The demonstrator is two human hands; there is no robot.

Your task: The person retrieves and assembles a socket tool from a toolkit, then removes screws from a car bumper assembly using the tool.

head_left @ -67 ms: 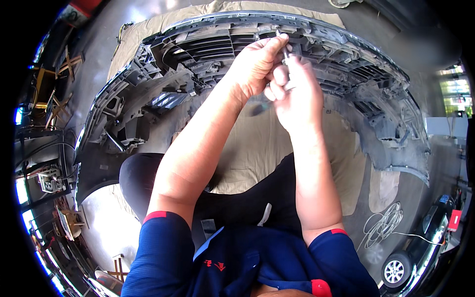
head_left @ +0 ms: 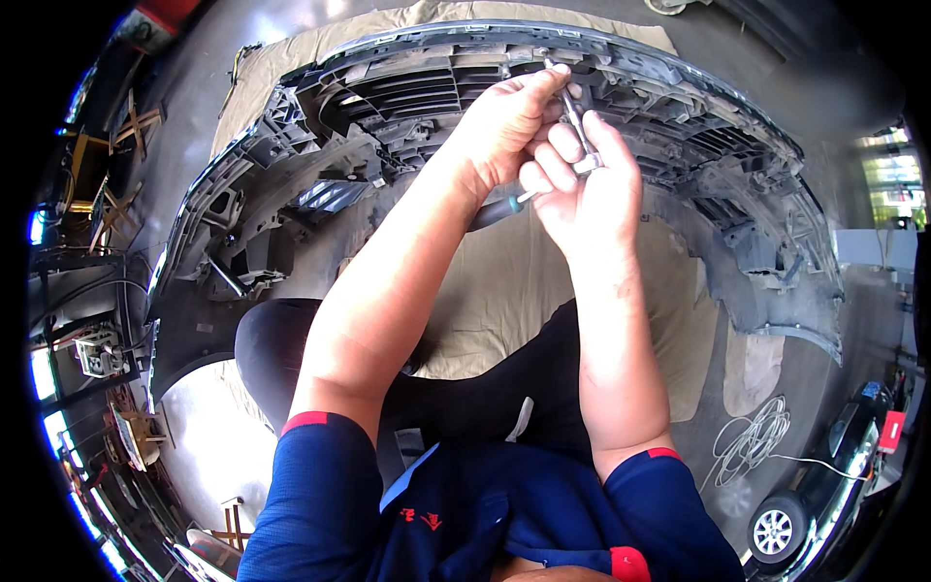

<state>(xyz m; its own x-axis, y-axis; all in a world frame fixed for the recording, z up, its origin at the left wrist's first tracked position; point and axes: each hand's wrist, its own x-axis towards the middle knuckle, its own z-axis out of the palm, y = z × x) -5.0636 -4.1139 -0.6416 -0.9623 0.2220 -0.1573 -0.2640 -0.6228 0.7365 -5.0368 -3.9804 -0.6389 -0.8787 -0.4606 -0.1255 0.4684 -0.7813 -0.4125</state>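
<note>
A ratchet wrench with a long metal extension bar (head_left: pixel 574 114) points away from me into the back of a dark car bumper (head_left: pixel 407 82). My left hand (head_left: pixel 506 126) pinches the bar near its far end, thumb and fingertips together. My right hand (head_left: pixel 587 184) is closed around the ratchet's head, its thumb lying along the bar. Out past the curled right fingers toward the left sticks the dark handle (head_left: pixel 497 211) with a teal band. The bar's tip reaches the upper inner rim of the bumper; what it touches there is too small to make out.
The bumper curves around me on a beige cloth (head_left: pixel 485 281), its ends reaching back on both sides. A coiled pale cable (head_left: pixel 752 441) lies on the floor at right, near a dark car (head_left: pixel 844 456). Wooden stools (head_left: pixel 136 126) stand at left.
My right hand has turned slightly about the ratchet, and its blur is gone. The bar and the handle now show more plainly. My left hand stays in place.
</note>
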